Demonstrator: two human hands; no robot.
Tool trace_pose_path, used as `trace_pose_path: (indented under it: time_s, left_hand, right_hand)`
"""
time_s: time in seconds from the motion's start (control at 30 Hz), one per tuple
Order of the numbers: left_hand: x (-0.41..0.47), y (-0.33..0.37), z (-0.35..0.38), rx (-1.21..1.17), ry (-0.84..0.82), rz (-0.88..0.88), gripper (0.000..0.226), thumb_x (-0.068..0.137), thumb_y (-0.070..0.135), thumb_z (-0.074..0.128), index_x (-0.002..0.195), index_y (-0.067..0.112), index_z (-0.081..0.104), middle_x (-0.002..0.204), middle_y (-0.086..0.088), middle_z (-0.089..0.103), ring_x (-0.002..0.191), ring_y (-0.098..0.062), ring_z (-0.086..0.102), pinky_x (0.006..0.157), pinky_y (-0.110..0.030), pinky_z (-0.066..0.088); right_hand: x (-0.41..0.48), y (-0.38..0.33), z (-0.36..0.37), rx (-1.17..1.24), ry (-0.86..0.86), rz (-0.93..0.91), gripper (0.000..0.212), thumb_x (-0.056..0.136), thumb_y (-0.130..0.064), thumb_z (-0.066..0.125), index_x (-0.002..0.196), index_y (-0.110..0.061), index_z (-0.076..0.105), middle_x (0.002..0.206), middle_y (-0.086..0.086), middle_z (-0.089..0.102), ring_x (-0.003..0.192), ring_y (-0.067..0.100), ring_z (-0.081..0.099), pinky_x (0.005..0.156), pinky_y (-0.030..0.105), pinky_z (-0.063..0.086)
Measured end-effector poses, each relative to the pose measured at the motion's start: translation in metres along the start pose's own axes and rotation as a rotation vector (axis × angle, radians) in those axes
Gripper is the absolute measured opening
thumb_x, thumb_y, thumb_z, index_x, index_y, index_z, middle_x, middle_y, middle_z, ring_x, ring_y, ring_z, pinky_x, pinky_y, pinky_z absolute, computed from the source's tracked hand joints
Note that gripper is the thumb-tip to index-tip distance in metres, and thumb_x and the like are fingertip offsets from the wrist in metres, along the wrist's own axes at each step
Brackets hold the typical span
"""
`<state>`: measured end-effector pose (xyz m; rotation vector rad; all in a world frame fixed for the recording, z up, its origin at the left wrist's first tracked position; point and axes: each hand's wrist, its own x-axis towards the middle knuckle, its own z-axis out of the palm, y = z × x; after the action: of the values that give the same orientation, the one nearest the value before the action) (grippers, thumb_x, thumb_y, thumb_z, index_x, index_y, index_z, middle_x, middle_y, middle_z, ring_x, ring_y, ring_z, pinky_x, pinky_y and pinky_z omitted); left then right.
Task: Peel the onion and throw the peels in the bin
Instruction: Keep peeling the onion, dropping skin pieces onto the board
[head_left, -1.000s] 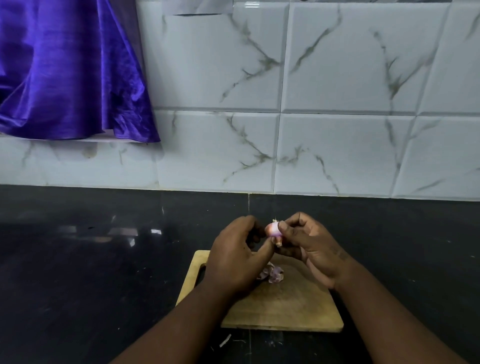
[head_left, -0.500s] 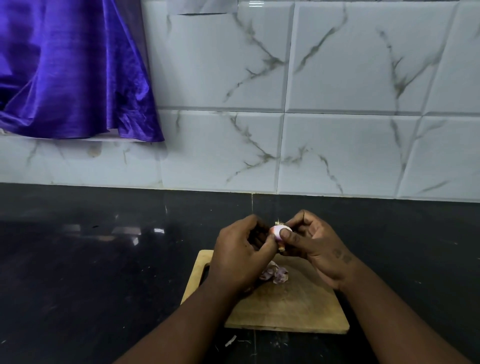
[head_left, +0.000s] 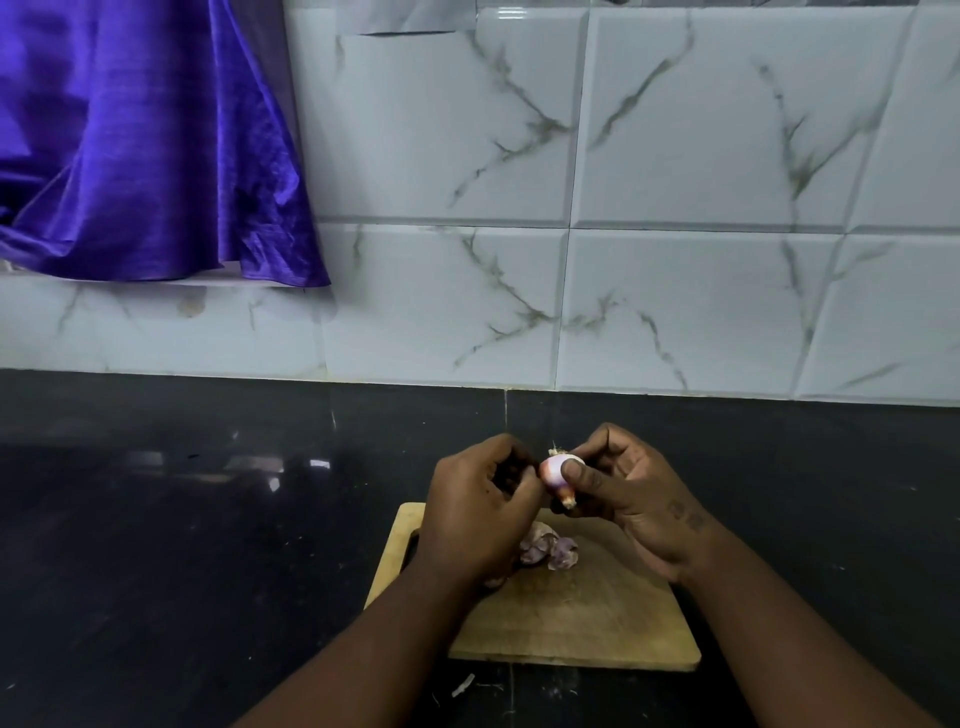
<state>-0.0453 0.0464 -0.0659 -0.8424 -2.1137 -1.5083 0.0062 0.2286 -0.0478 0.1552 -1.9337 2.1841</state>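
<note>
Over the last second the onion (head_left: 558, 470) has turned a little in the right hand (head_left: 628, 499), which grasps it between thumb and curled fingers. More pale, bare flesh now faces up, so I judge the peeling nearly done. The left hand (head_left: 478, 509), fingers curled, pinches at its skin from the other side. Loose peels (head_left: 550, 552) lie just below both hands on the cutting board (head_left: 597, 618) — no bin shows, so binning remains.
</note>
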Motion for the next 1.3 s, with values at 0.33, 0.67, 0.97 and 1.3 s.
trace_pose_path:
  time_s: [0.33, 0.67, 0.97, 1.3]
  left_hand:
    - [-0.0011, 0.0029, 0.0021, 0.107, 0.034, 0.137, 0.007, 0.092, 0.018, 0.077, 0.097, 0.022, 0.074, 0.092, 0.013, 0.070, 0.086, -0.007, 0.068, 0.071, -0.033, 0.059]
    - [0.0022, -0.0002, 0.0043, 0.187, 0.063, -0.023, 0.012, 0.097, 0.017, 0.067, 0.089, 0.024, 0.061, 0.084, 0.009, 0.060, 0.076, -0.010, 0.057, 0.062, -0.029, 0.048]
    - [-0.0027, 0.0052, 0.0022, 0.035, -0.040, 0.064, 0.012, 0.096, 0.038, 0.068, 0.092, 0.028, 0.068, 0.084, 0.010, 0.066, 0.078, -0.010, 0.064, 0.064, -0.035, 0.055]
    - [-0.0007, 0.0008, 0.0025, -0.015, -0.028, 0.012, 0.008, 0.094, 0.022, 0.069, 0.089, 0.026, 0.074, 0.080, 0.008, 0.072, 0.076, -0.013, 0.068, 0.065, -0.042, 0.058]
  right_hand:
    - [0.0015, 0.0009, 0.0025, -0.008, 0.113, -0.042, 0.049, 0.064, -0.019, 0.090, 0.097, -0.002, 0.058, 0.106, 0.024, 0.074, 0.086, 0.035, 0.074, 0.079, 0.048, 0.061]
    - [-0.0002, -0.0036, 0.0019, 0.062, 0.037, -0.053, 0.061, 0.057, -0.029, 0.099, 0.097, -0.001, 0.063, 0.102, 0.026, 0.073, 0.080, 0.032, 0.072, 0.067, 0.039, 0.061]
    - [-0.0026, -0.0058, 0.0054, -0.065, 0.064, -0.095, 0.029, 0.074, -0.014, 0.083, 0.093, -0.001, 0.064, 0.096, 0.021, 0.074, 0.071, 0.024, 0.070, 0.060, 0.033, 0.058]
    - [-0.0025, -0.0050, 0.0046, -0.039, 0.035, -0.102, 0.025, 0.075, -0.015, 0.089, 0.089, -0.008, 0.069, 0.097, 0.021, 0.075, 0.074, 0.024, 0.072, 0.059, 0.033, 0.057]
